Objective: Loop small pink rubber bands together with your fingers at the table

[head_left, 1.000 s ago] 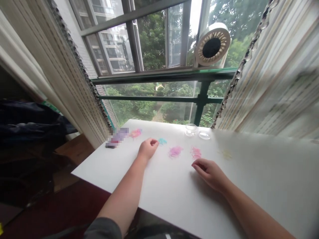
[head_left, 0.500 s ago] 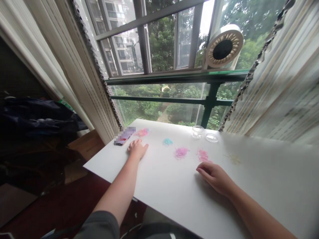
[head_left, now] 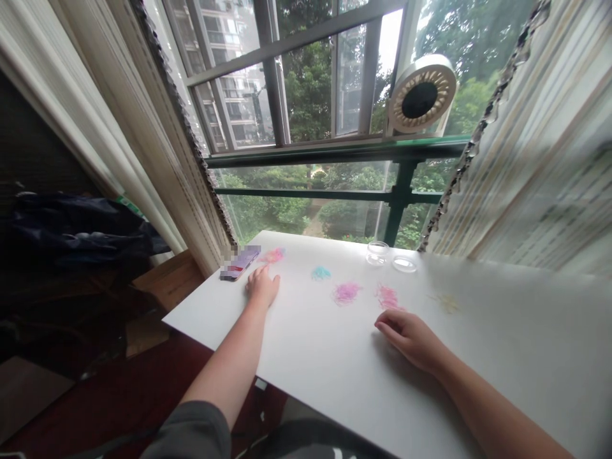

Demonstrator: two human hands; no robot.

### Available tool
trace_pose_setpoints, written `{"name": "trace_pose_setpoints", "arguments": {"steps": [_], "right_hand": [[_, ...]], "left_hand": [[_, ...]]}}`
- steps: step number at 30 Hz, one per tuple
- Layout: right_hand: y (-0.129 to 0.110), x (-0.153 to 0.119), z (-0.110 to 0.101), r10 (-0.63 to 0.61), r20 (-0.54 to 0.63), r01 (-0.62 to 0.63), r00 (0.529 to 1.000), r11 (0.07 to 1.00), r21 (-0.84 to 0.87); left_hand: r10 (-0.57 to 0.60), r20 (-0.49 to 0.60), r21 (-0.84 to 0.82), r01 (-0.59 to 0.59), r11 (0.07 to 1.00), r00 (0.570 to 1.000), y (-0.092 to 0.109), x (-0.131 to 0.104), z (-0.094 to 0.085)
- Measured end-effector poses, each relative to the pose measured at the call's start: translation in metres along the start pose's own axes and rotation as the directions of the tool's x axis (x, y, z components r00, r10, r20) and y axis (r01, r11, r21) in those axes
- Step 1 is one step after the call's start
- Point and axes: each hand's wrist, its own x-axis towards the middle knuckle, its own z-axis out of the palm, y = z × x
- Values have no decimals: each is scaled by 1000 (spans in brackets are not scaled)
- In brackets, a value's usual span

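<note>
My left hand [head_left: 262, 287] rests on the white table [head_left: 306, 357] with its fingers apart and nothing in it, just below a pink and orange heap [head_left: 272, 255] and beside a phone [head_left: 243, 261]. My right hand [head_left: 406, 330] lies on its side on the table, fingers curled together, just below a pink heap of thin strands [head_left: 388, 297]; whether it holds anything is hidden. Between the hands are a blue heap [head_left: 320, 273] and a purple-pink one [head_left: 347, 293]. A pale yellow heap [head_left: 448, 303] lies right of the pink one.
A clear round container [head_left: 377, 254] and a clear lid or ring [head_left: 404, 264] stand at the table's back edge. Behind are a green railing [head_left: 306, 156], a window and a round white fan [head_left: 423, 95]. Curtains [head_left: 540, 172] hang at both sides.
The view has shifted slightly. Both hands have stayed in nearly the same places on the table, and the colored heaps look the same.
</note>
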Motion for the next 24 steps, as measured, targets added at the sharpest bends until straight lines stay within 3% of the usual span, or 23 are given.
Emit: {"name": "trace_pose_setpoints", "arguments": {"steps": [4,12,24], "right_hand": [[1,0,0,-2,-5,2,1000,1000,0],[0,0,1,-16,-2,16,1000,1000,-18],[-1,-1,0,-9,-2,9,1000,1000,-30]], "left_hand": [[45,-58,-94,-50,994,997,1,1,-1],[54,-58,-232,-66,970,997,0,3,1],[40,-62,-206,-52,977,997,0,5,3]]}}
